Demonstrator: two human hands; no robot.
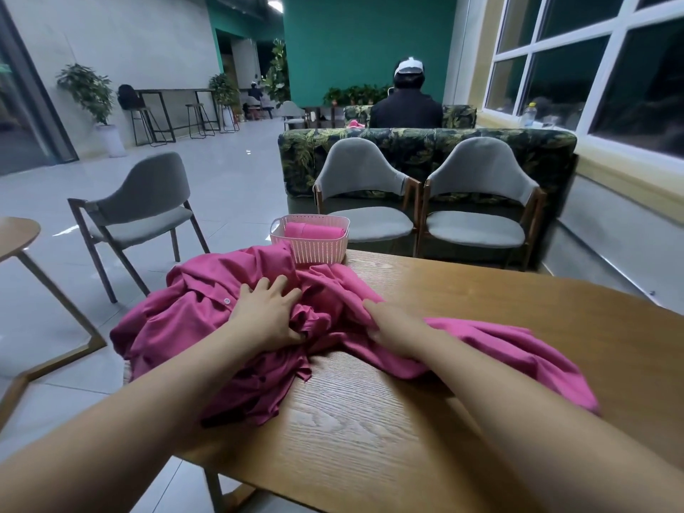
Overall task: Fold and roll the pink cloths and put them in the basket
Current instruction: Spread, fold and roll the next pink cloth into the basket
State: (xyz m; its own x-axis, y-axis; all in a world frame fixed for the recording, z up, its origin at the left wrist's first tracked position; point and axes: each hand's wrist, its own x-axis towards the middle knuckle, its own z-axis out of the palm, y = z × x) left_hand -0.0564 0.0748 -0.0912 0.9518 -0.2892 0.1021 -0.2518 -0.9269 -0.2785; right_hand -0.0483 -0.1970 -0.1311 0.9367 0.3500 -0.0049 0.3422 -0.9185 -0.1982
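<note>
From the head view, a crumpled heap of pink cloths (177,320) lies on the near left part of the wooden worktop (407,409), with one edge spilling over the worktop's left side and a long tail of fabric trailing off to the right. A small white button shows on a placket of the fabric near the left wrist. The left hand (264,312) lies palm down on top of the heap, its fingers splayed and only slightly bent, pressing into the folds with the thumb sunk in a crease; it grips nothing. The right hand (392,329) sits just beside it on the right-hand stretch of the fabric, its fingers curled down and tucked into a bunched ridge of cloth, which it holds. Both bare forearms reach in from the bottom corners. Behind the heap, at the far edge of the worktop and touching the fabric, stands a pale pink slatted basket (314,249), upright, with a rolled cloth (312,231) of the same pink lying inside. Beyond the worktop two grey chairs (364,187) face it side by side, backed by a leaf-patterned sofa (425,142), and a third grey chair (148,201) stands apart on the tiled floor to the left. A person (407,105) in dark clothing sits farther off, back turned, near the windows (592,61)
</note>
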